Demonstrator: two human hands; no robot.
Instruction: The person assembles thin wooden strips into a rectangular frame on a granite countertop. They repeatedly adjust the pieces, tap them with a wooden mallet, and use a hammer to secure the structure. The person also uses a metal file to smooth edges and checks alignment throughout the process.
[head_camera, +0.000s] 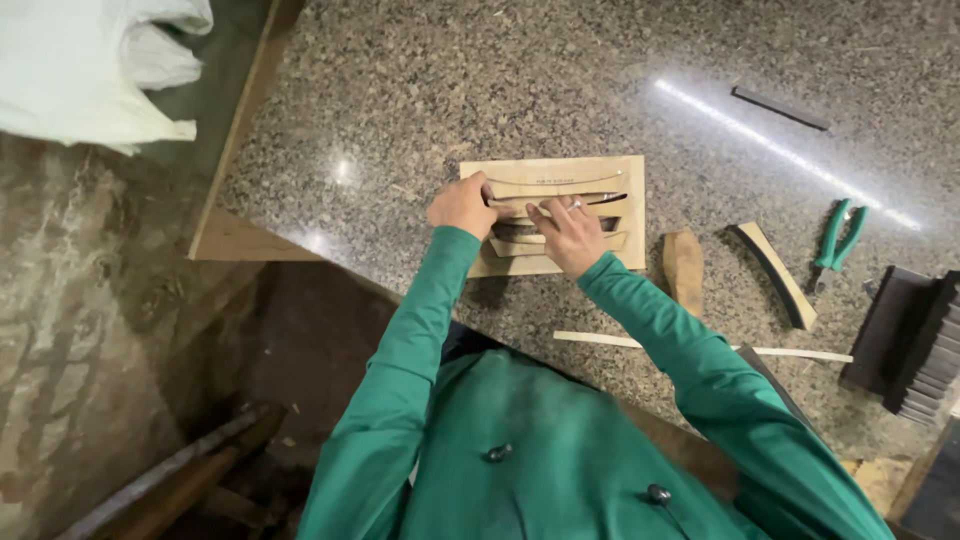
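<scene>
- We cannot make out what our left hand (462, 205) closes on: its fingers curl at the left edge of the wooden template board (600, 170), hiding whatever lies beneath.
- Our right hand (572, 235) covers the middle of the board, fingers spread flat and pressing down; a thin dark blade-like strip (606, 199) shows just past the fingertips, but we cannot tell whether it is gripped.
- The board lies on the granite tabletop (420, 90), a little far of its near edge, with long curved slots cut through it; the lower slots are partly hidden by our hands.
- At the right edge a stack of dark blocks (915, 345) is cut off by the frame.
- Green-handled pliers (838, 240) lie well right of the board, a curved wooden piece (775, 272) and a small wooden block (684, 268) between them.
- A pale thin strip (700, 345) lies near our right sleeve.
- Both arms reach forward, green sleeves bent at the elbows.
</scene>
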